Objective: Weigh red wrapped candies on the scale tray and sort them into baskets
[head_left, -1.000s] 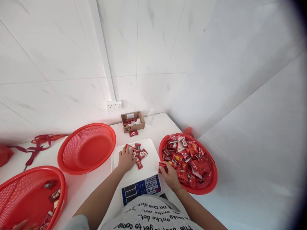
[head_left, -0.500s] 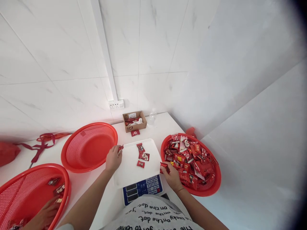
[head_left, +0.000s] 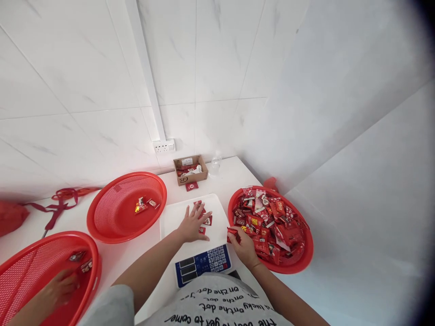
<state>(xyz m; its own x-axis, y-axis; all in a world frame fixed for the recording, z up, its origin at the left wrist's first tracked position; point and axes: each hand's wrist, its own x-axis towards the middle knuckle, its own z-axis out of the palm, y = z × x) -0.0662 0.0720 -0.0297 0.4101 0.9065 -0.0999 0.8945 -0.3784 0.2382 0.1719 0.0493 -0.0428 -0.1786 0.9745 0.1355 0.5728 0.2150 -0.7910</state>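
My left hand [head_left: 192, 225] is over the white scale tray [head_left: 175, 213], fingers spread across small red wrapped packets [head_left: 208, 221] and partly covering them. Whether it touches them I cannot tell. Closed fingers of my right hand [head_left: 244, 248] hold a red packet [head_left: 232, 232] between the tray and a red basket [head_left: 288, 270] heaped with similar packets [head_left: 263, 217]. Below the tray shows the scale's blue keypad panel [head_left: 204, 264]. Left of the tray stands a second red basket [head_left: 110, 213], with a few packets [head_left: 140, 205] at its bottom.
A third red basket [head_left: 37, 253] stands at lower left, with another person's hand [head_left: 63, 286] inside it near some packets. By the wall are a cardboard box [head_left: 193, 180] of packets, a red packet [head_left: 192, 186] before it, and a clear bottle [head_left: 215, 163]. Red ribbon [head_left: 57, 208] lies at left.
My left hand has let go of its packet and moved right over the tray's packets, its fingers now spread. Packets have appeared in the second basket. My right hand has barely moved.
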